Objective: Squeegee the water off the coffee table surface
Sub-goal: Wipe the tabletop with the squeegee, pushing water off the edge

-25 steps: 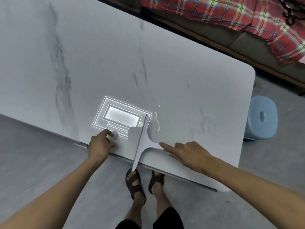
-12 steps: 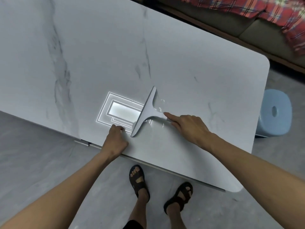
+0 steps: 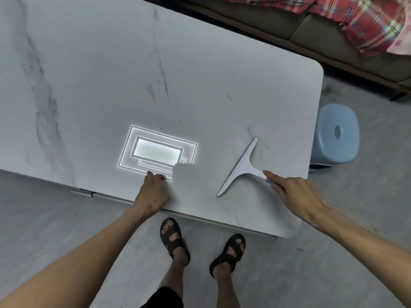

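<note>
While the squeegee lay flat on the coffee table, both hands were down on it too.
Left hand was curled into a fist at the 6 o'clock edge; over at 4 o'clock the right hand gripped the squeegee's handle, index finger stretched along it, blade running 7 to 1 o'clock.
</note>
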`<state>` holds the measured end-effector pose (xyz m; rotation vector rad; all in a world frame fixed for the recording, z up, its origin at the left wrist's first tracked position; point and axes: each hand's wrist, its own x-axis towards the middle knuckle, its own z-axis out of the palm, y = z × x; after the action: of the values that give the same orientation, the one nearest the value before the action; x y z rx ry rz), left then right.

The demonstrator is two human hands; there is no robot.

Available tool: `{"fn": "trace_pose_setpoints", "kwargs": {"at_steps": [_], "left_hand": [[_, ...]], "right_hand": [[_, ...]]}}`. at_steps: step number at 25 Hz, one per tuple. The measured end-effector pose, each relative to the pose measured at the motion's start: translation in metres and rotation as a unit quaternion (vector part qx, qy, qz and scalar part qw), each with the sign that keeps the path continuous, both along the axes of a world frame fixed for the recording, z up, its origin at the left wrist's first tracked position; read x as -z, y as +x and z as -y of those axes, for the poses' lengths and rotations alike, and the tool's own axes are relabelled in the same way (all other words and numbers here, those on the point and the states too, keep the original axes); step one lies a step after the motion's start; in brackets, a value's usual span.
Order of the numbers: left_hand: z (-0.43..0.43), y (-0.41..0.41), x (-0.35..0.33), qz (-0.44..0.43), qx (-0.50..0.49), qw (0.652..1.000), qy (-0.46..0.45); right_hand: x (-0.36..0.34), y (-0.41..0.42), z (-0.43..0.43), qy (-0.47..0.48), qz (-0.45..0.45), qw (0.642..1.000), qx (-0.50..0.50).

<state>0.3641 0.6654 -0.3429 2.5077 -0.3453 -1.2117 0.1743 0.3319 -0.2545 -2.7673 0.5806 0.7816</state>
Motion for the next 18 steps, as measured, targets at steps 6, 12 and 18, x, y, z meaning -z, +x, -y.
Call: {"fn": "trace_pose_setpoints", "kwargs": {"at_steps": [6, 12, 18], "left_hand": [[-0.022, -0.003, -0.004, 0.054, -0.148, 0.987, 0.001], [-0.049, -0.009, -0.003, 0.038, -0.142, 0.989, 0.009], [-0.029, -0.029, 0.003, 0.025, -0.046, 0.999, 0.004]], "right_hand": [[0.006, 0.052, -0.075, 0.066, 0.09, 0.987, -0.114], [0.051, 0.08, -0.156, 0.109, 0.08, 0.959, -0.25], [0.036, 0.006, -0.069, 0.063, 0.029, 0.984, -0.165]]}}
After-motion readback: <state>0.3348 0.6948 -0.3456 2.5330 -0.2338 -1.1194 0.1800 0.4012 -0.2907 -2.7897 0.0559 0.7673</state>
